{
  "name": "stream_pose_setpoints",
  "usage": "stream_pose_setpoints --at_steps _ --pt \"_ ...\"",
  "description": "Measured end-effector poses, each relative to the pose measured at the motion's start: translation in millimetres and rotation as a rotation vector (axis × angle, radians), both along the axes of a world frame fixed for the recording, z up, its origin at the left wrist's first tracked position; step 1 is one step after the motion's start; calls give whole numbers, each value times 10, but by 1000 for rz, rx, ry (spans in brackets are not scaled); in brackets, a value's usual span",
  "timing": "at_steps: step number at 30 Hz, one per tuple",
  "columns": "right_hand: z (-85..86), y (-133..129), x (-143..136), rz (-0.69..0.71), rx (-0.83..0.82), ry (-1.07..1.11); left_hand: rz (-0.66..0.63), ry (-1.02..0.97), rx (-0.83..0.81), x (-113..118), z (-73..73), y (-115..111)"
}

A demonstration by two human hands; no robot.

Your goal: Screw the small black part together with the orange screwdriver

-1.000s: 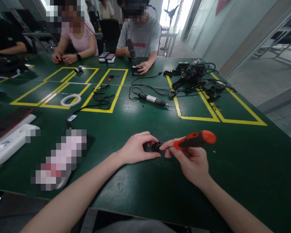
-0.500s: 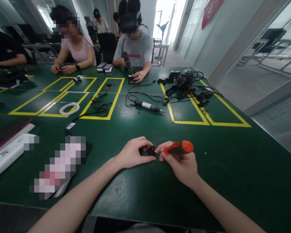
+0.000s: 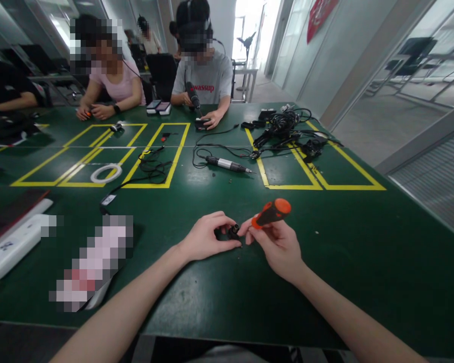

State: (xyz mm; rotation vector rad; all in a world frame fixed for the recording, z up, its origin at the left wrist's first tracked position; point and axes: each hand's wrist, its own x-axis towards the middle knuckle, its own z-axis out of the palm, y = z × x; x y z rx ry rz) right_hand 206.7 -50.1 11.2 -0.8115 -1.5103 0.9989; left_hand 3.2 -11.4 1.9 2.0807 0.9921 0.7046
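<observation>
Near the middle of the green table (image 3: 196, 297), my left hand (image 3: 208, 237) is closed around a small black part (image 3: 233, 231) with a short round tube sticking up. What kind of part it is I cannot make out. My right hand (image 3: 278, 247) grips a screwdriver (image 3: 271, 214) with an orange and black handle, which leans up and to the right. Its shaft and tip are hidden by my fingers. The fingertips of my right hand are close beside the black part.
An electric screwdriver (image 3: 229, 164) with a cable lies ahead. Tangled black cables (image 3: 283, 128) are at the far right, a white ring (image 3: 106, 173) at left. A power strip (image 3: 17, 247) and a blurred pink-white object (image 3: 98, 262) lie nearby. A co-worker (image 3: 202, 75) sits opposite.
The screwdriver's handle has tilted more upright and shifted slightly left with my right hand. My left hand still holds the black part. The whole view has shifted a little.
</observation>
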Motion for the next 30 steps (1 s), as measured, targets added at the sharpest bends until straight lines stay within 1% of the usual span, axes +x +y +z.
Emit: stream_pose_setpoints --at_steps 4,9,11,13,17,19,21,24,27,30 --pt "-14 10 18 17 6 -36 -11 -9 -3 -3 -14 3" --pt "-46 12 17 -3 -24 22 -9 -10 0 -5 -28 0" --pt "-43 9 19 -8 -28 -5 -11 -13 -1 -7 -34 -3" --pt "-23 10 24 -13 -4 -57 -11 -18 -2 -8 -39 -4" --pt "43 18 39 -48 95 -126 -17 -25 -2 -12 -39 -4" --pt "62 20 44 -26 115 -150 -21 -28 -3 -14 -35 -2" --pt "62 18 45 -4 103 -149 -22 -23 -6 -15 -30 0" --pt "34 10 34 0 43 -91 -16 -13 -6 -12 -27 6" --pt "11 4 19 -22 -28 -20 -11 -16 -5 -4 -27 9" --pt "20 5 17 -43 -74 -28 -14 -16 -7 -1 -26 8"
